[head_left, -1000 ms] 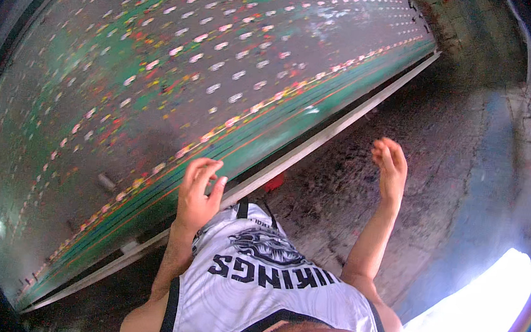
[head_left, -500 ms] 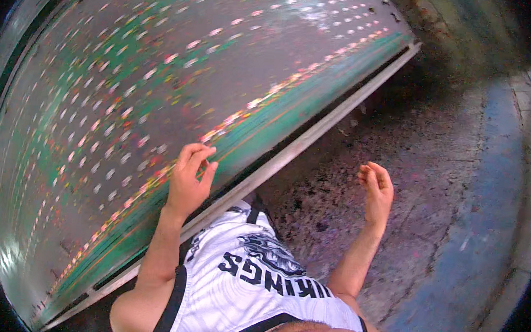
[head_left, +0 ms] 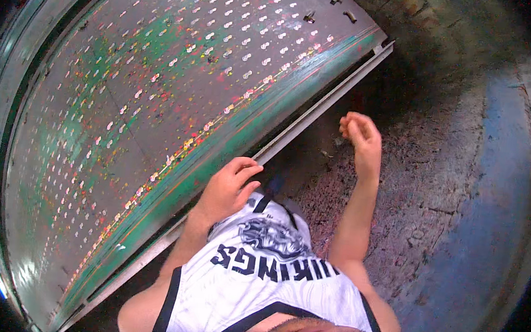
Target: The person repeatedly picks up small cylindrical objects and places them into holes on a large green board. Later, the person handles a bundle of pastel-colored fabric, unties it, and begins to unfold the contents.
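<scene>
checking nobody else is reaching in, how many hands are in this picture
2: the left hand by the pale rail of the speckled table, and the right hand over the stained floor. No others show.

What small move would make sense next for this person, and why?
Perhaps a step along the table toward its far corner, where small dark pieces lie: the left hand is by the near edge, the right hand is above the floor, and neither visibly holds anything.
</scene>
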A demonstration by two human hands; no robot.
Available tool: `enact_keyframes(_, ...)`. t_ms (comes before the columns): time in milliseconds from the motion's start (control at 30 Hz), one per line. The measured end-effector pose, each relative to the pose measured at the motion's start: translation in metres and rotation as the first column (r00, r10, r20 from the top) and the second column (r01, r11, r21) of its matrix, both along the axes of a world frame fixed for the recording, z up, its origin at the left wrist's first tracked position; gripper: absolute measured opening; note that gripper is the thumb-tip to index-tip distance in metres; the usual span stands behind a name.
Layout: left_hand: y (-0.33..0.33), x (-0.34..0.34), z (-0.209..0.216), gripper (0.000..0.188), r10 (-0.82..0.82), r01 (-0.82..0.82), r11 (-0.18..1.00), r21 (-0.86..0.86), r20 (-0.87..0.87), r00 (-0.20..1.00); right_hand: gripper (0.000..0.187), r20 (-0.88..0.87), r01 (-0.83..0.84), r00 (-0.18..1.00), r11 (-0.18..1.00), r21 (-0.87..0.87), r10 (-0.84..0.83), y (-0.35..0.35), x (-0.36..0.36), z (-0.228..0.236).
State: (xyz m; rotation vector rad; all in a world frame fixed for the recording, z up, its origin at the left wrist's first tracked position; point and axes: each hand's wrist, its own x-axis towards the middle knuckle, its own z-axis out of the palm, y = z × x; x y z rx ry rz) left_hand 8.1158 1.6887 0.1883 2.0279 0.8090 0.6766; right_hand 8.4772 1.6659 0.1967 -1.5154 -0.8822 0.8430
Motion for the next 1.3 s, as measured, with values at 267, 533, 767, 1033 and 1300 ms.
enact_keyframes(267, 0.03, 0.074, -0.006, 0.033, 0.106, -0.111, 0.988, -0.111, -0.053, 0.993, 0.03, 0.277, -0.179, 0.944, 0.984, -0.017, 0.177, 0.157, 0.11, -0.011)
enact_keyframes(533, 0.125, 0.086, -0.02, 0.028, 0.166, -0.169, 0.986, -0.011, -0.148, 0.975, 0.047, 0.627, -0.073, 0.765, 0.987, -0.144, 0.148, 0.28, 0.203, -0.07)
enact_keyframes(767, 0.236, 0.196, -0.058, 0.021, 0.305, -0.305, 0.952, 0.0, -0.05, 0.951, 0.063, 0.908, 0.042, 0.4, 0.987, -0.157, 0.127, 0.435, 0.301, -0.13)
enact_keyframes(1033, 0.374, 0.362, -0.099, 0.035, 0.507, -0.492, 0.85, 0.187, -0.04, 0.861, 0.057, 0.912, -0.053, 0.389, 0.991, -0.121, 0.132, 0.539, 0.362, -0.169)
enact_keyframes(1300, 0.421, 0.424, -0.089, 0.06, 0.433, -0.461, 0.883, 0.09, -0.534, 0.726, 0.078, 0.867, -0.085, 0.46, 0.981, -0.174, 0.194, 0.622, 0.284, -0.151)
